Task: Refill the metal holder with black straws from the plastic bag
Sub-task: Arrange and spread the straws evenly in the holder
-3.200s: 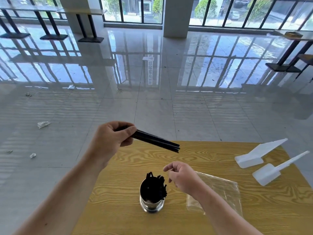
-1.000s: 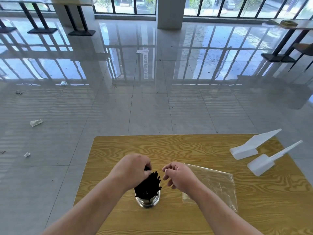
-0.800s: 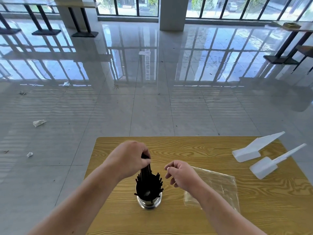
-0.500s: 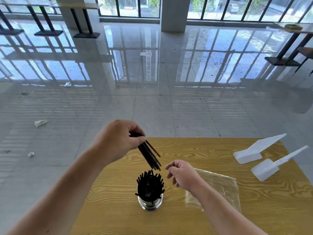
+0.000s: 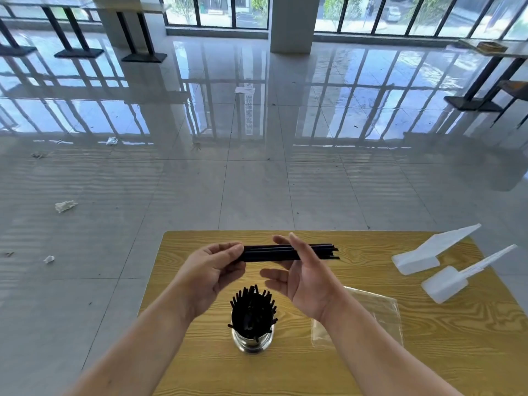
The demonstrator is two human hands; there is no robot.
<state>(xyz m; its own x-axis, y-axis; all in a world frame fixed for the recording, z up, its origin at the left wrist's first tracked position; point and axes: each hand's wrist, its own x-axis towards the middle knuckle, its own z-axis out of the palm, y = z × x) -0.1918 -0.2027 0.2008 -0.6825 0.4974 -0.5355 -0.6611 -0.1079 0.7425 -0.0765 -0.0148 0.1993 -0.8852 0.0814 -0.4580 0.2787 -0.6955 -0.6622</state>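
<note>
A shiny metal holder [image 5: 252,342] stands on the wooden table [image 5: 428,352], packed with black straws [image 5: 252,305] that fan out at its rim. Above it, my left hand [image 5: 206,277] pinches one end of a small bundle of black straws [image 5: 270,252], held level and pointing right. My right hand [image 5: 303,274] is beside the bundle with fingers straight and palm turned inward; its fingers cover the bundle's middle. The flat clear plastic bag [image 5: 380,312] lies on the table under my right forearm and looks empty.
Two white plastic scoops [image 5: 420,254] [image 5: 451,282] lie at the table's right side. Beyond the table is a glossy tiled floor with scraps of paper [image 5: 65,206], a pillar and other tables by the windows.
My left hand lifted a few straws out of the holder, raised them and turned them level. My right hand rose from beside the holder and opened next to the bundle.
</note>
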